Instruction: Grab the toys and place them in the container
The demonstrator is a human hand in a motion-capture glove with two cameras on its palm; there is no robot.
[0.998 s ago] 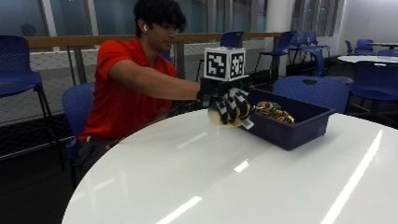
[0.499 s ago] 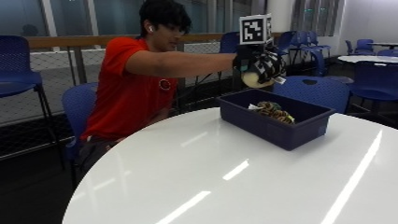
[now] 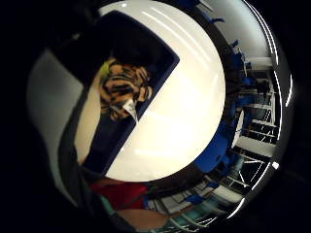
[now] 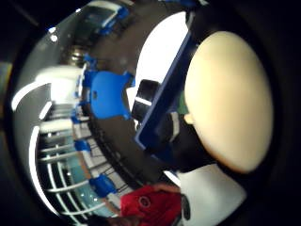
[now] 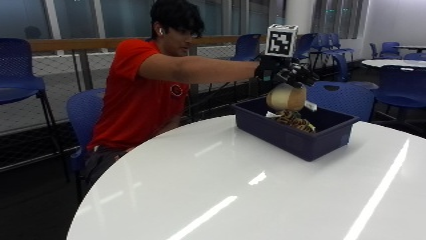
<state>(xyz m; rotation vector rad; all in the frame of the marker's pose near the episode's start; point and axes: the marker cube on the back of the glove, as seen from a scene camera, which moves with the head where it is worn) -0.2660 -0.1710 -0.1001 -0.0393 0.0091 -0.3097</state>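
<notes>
Toy over bin, not yet deposited.
Gloved right hand [image 5: 285, 74] grasped round cream plush toy [image 5: 286, 96] above dark blue plastic container [image 5: 293, 131], upper right; striped tiger toy [image 5: 295, 121] inside.

My right arm is stretched straight out at shoulder height, and my gloved right hand [image 5: 285, 75] hangs palm-down from it, fingers curled round what it holds

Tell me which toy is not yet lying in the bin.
The cream round toy: the right hand holds it above the blue bin. The tiger-striped toy already lies inside.
</notes>
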